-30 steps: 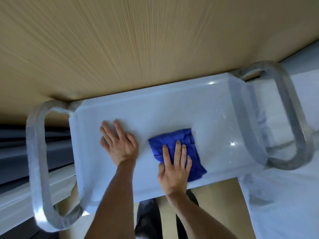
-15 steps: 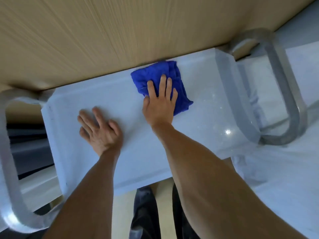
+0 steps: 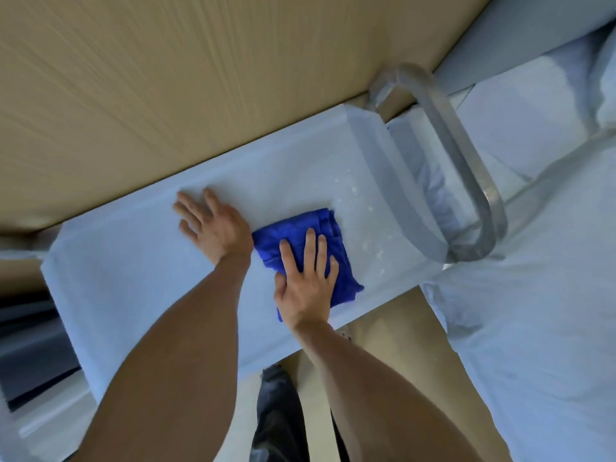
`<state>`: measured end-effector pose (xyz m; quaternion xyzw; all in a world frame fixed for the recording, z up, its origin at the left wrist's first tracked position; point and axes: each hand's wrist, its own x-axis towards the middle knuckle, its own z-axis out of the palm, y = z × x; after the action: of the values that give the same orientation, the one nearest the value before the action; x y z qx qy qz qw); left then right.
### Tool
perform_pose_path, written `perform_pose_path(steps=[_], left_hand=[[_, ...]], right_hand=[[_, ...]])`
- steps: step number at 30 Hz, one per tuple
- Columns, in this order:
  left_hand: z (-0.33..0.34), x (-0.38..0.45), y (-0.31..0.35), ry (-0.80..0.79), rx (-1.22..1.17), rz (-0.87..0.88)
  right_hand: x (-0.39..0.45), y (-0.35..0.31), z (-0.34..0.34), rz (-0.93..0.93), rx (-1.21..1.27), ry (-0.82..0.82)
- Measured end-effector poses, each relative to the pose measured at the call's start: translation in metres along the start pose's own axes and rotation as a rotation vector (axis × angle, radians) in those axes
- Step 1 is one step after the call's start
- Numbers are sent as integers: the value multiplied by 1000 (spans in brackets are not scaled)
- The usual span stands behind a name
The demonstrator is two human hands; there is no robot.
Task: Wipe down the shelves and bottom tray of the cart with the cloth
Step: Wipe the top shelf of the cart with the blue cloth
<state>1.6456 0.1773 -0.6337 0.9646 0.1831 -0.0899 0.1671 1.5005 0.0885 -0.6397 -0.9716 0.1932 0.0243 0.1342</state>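
While the left hand is laid flat with fingers spread on the cart's top shelf, the blue cloth is pressed beneath the right hand, palm flat, fingers extended. The cloth is positioned right of the shelf's centre, near the metal handle.

A pale wood-grain wall fills the far side, with a white-sheeted bed at right.
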Motion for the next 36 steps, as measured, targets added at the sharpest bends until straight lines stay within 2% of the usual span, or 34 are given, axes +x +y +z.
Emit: perform_pose_path(steps=[2,5,8,11,13,15,18,21,24,30,33,36], left_hand=[[13,3,17,58,-69,-113],[27,3,20,114,-41,-115],[31,7,20,131,-64,-156],[32,8,24,123,-70,-180],[30,7,24,115,-75,-214],[25,5,26,105,-45,-188],[21,2,27,61,-53,-181],[18,0,26,61,-67,-186],[15,0,28,62,-61,-168],[19,3,26,68,-97,-168],[24,5,23,88,-122,-171],[30,8,23,102,-150,-178]], right_hand=[[46,-4,2,120,42,78],[136,-13,-1,298,52,160],[212,-33,-5,447,86,145],[238,-41,-6,523,71,137],[229,-34,-10,459,57,127],[205,-19,-11,288,30,112],[136,13,-11,106,26,93],[35,29,-14,170,-14,18],[-11,39,-15,156,-60,-41],[43,44,-14,43,-95,-4],[126,38,-14,-1,-80,86],[220,19,-15,85,-41,89]])
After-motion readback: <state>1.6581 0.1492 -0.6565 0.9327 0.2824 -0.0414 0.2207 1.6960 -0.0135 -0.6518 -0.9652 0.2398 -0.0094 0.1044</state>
